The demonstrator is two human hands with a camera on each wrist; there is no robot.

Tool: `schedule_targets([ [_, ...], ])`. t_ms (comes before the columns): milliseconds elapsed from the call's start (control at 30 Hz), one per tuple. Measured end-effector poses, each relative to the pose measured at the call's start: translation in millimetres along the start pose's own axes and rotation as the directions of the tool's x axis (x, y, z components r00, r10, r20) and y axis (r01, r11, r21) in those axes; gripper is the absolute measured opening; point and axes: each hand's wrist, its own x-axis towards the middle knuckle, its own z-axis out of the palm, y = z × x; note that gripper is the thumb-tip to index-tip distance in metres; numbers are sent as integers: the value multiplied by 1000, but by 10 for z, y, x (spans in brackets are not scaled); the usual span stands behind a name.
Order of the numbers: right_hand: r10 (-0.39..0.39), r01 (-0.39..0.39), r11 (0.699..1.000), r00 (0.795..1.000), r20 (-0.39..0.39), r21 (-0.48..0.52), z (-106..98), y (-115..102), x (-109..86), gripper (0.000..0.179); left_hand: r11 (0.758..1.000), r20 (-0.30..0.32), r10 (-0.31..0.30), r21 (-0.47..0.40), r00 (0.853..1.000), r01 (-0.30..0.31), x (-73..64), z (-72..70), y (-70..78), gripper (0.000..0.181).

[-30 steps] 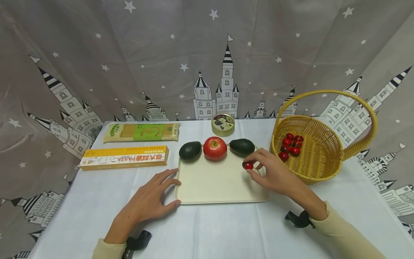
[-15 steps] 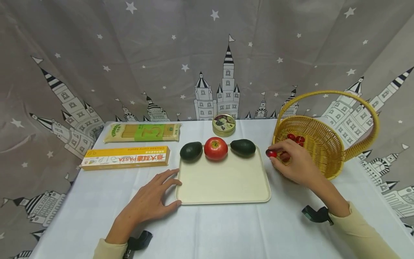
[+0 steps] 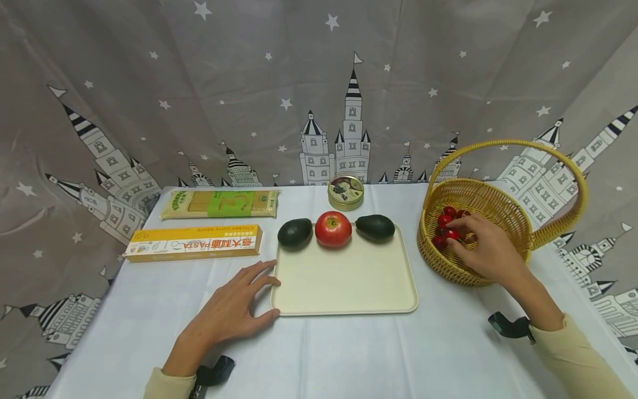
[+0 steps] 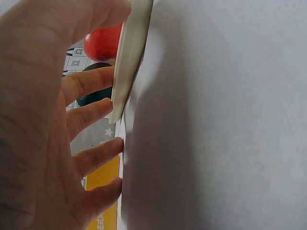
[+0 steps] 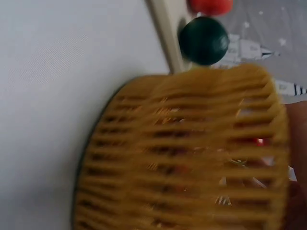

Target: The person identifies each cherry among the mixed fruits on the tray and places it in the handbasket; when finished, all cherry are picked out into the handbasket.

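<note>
My right hand [image 3: 490, 249] is inside the yellow woven basket [image 3: 448, 271], pinching a red cherry [image 3: 450, 234] between thumb and fingertips. Other cherries [image 3: 449, 211] lie close around it. In the right wrist view the basket wall [image 5: 182, 158] hides most of that hand. My left hand [image 3: 231, 307] rests at the left edge of the cream tray [image 3: 344, 282]. In the left wrist view some fingertips [image 4: 106, 106] touch the tray's rim and others reach down to the cloth. Along the tray's far side sit a red apple [image 3: 333, 229] and two dark green avocados [image 3: 295, 233].
A yellow pasta box [image 3: 193, 244] and a bag of noodles [image 3: 221, 204] lie at the back left. Behind the apple stands a round gold tin [image 3: 346, 194]. The basket's tall handle [image 3: 573, 177] arches over its opening. A grey curtain [image 3: 249, 72] hangs behind the table.
My right hand has moved right, from over the tray into the basket, carrying the cherry. The left hand has stayed at the tray's edge.
</note>
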Motion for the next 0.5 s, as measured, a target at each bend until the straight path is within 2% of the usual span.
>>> schedule_targets([
  [500,32,-26,999,991,132,-44,70,295,18,31,1000,-8,5,-2,1000,-5,-3,-4,4,46],
])
